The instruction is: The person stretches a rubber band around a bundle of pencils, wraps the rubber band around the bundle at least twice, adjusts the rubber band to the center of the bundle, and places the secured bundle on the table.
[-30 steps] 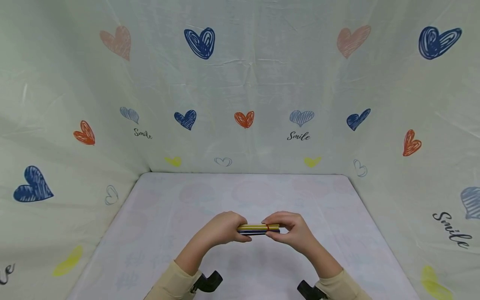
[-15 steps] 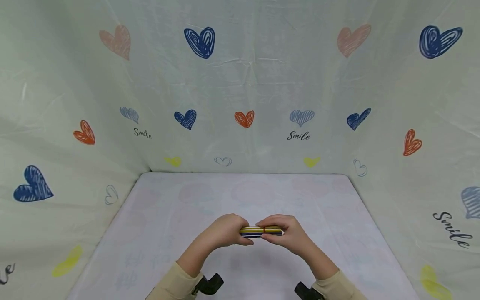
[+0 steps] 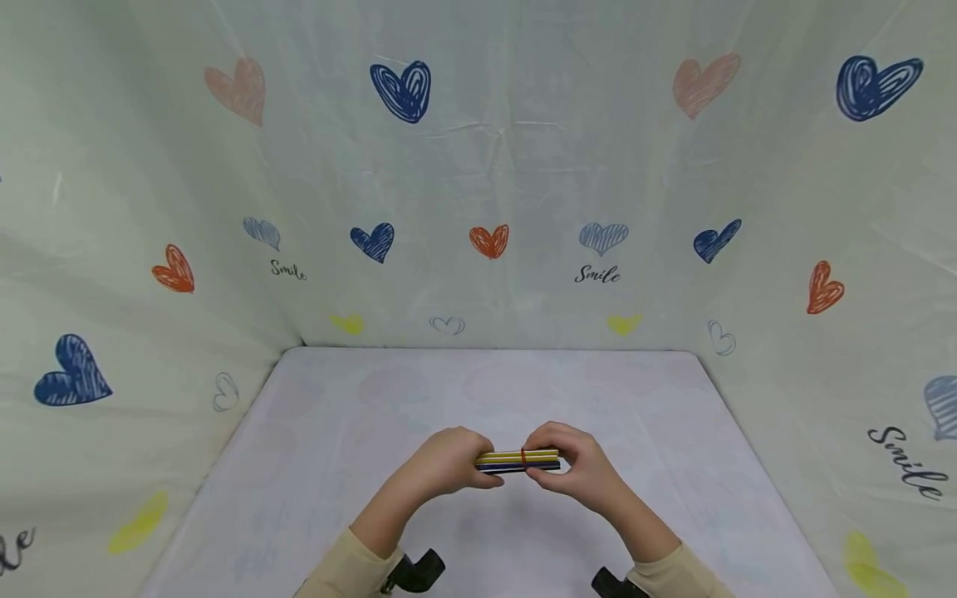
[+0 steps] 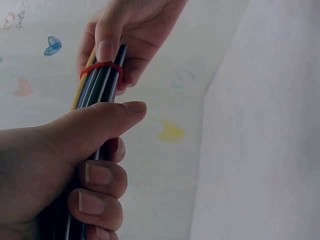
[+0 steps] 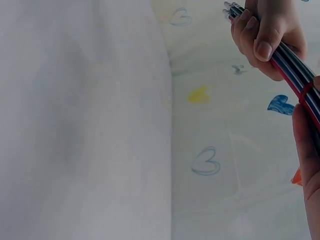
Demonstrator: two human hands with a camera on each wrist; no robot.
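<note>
The bundle of pencil-like rods (image 3: 503,462) is held in the air above the worktop (image 3: 478,390), between the person's hands. Its long axis runs crosswise, left to right and nearly level, roughly parallel to the worktop's far edge. One end points out past the left hand (image 3: 449,462), where the right wrist view shows a cluster of small pale tips; the other points toward the right palm. The left hand's fingers and thumb curl round the bundle; the right hand (image 3: 583,467) pinches it near its other end, fingertips at a thin red band (image 3: 523,458) looped round the rods.

The rods are slim, straight and smooth, with yellow, dark and red stripes and a slight sheen. The worktop's covering is pale and faintly patterned. Behind hangs a creased, slightly glossy sheet (image 3: 538,183) printed with scribbled hearts.
</note>
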